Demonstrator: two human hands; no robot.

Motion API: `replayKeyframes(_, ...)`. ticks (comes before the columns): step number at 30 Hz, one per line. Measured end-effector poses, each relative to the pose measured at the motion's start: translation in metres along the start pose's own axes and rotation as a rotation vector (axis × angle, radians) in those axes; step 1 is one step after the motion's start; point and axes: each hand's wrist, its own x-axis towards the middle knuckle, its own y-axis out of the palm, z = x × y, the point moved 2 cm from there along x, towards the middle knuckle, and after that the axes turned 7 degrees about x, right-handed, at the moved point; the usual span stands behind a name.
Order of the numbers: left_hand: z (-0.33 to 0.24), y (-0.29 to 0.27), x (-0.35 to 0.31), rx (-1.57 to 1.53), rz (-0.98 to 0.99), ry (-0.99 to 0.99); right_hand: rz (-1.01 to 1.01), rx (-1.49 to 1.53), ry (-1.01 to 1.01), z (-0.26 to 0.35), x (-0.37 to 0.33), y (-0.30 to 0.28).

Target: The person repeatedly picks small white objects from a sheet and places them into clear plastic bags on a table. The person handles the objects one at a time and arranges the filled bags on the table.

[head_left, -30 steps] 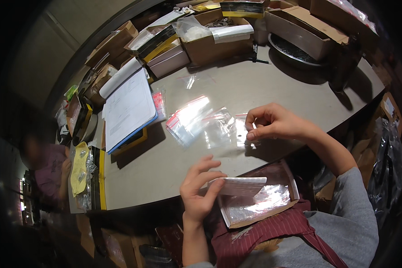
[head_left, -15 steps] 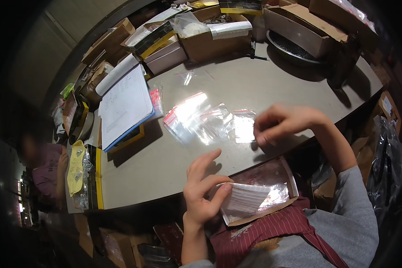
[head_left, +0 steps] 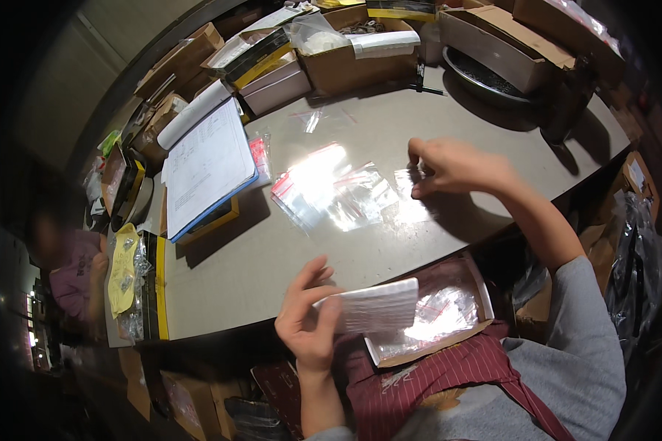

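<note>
The left hand pinches the left end of a white ridged sheet between its thumb and fingers, with the index finger partly hidden behind the sheet. The right hand is bent over the table, thumb and index finger curved toward each other with a gap between their tips; blur and shadow leave it unclear whether anything small is held there.

The relation that counts is the one between the right fingertips and a single clear bag. The bag lies flat on the table right at the thumb tip, slightly to its left and near side, partly shaded by the hand; contact between the two cannot be told. Its long axis is hard to read through the glare. Of the two hands, the right is much the nearer to it. The left, with the sheet, is well apart, on the near left side.

The sheet's long axis runs left to right, its right end slightly farther and pointing away from the left palm. In view it overlaps the far left part of an open box on the person's lap. Left of the single bag lies a loose spread of red-striped clear bags.
</note>
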Motion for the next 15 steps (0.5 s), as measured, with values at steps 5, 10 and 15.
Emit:
replayKeyframes(5, 0.001, -0.018, -0.007, -0.049, -0.148, -0.122, 0.268, -0.006, -0.125, 0.011, -0.028, 0.002)
replayKeyframes(10, 0.001, -0.023, -0.02, 0.013, -0.192, -0.251, 0.484, 0.109, -0.476, 0.047, -0.056, 0.011)
replayKeyframes(15, -0.012, 0.001, -0.018, 0.07, 0.001, -0.271, 0.074, 0.239, -0.551, 0.076, -0.061, 0.011)
